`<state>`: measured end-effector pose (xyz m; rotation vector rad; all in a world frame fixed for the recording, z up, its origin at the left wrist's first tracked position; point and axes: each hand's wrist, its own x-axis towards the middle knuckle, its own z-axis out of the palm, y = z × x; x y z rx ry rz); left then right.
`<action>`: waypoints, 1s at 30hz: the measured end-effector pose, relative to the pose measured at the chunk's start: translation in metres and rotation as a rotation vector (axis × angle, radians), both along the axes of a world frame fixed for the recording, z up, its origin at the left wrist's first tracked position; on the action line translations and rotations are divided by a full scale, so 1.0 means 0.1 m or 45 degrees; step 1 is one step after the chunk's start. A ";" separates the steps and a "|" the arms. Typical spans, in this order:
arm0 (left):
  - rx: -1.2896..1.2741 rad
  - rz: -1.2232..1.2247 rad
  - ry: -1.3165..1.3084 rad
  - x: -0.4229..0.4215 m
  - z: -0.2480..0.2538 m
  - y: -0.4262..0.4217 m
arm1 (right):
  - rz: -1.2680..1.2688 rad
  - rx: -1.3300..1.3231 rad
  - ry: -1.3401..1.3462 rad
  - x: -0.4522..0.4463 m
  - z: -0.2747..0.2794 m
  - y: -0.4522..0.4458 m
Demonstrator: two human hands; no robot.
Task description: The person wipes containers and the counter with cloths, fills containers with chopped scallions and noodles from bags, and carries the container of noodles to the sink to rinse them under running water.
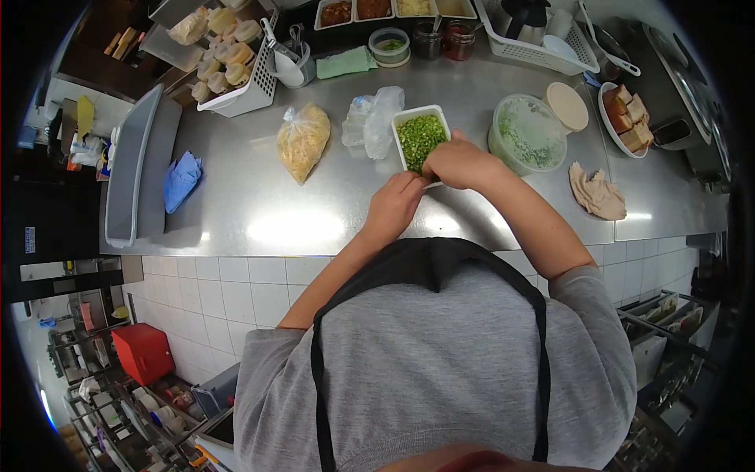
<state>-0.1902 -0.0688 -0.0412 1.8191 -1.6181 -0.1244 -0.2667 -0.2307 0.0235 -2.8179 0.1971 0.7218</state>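
A white rectangular container (pixel 441 112) full of chopped green onions (pixel 421 138) stands on the steel counter in front of me. My left hand (pixel 395 206) is closed at its near left corner, fingertips against the rim. Curled over the near right side is my right hand (pixel 462 164), with its fingers bent down at the edge of the greens; what they pinch, if anything, is hidden. Just left of the container lie crumpled clear plastic bags (pixel 379 124). To the right stands a round translucent tub (pixel 528 135) with green bits inside, its pale round lid (pixel 566 107) beside it.
A tied bag of yellowish shreds (pixel 303 140) lies to the left, with a blue cloth (pixel 182 181) and a grey bin (pixel 134 169) beyond. A beige cloth (pixel 598 191) and a bread dish (pixel 626 118) are at right. Baskets and a green cloth (pixel 347 62) line the back.
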 end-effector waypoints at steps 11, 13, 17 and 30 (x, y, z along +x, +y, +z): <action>-0.175 -0.102 0.124 0.09 0.37 0.13 | -0.315 0.709 -0.885 -0.11 0.49 -0.33; -0.162 -0.177 0.264 0.18 0.61 0.13 | -0.499 0.790 -0.870 -0.12 0.53 -0.32; -0.200 -0.084 0.383 0.54 1.09 0.03 | -0.766 0.896 -1.639 -0.19 0.40 -0.51; -0.444 0.378 -0.272 3.51 1.09 -1.40 | -0.549 0.691 -1.193 -0.51 -0.15 -0.13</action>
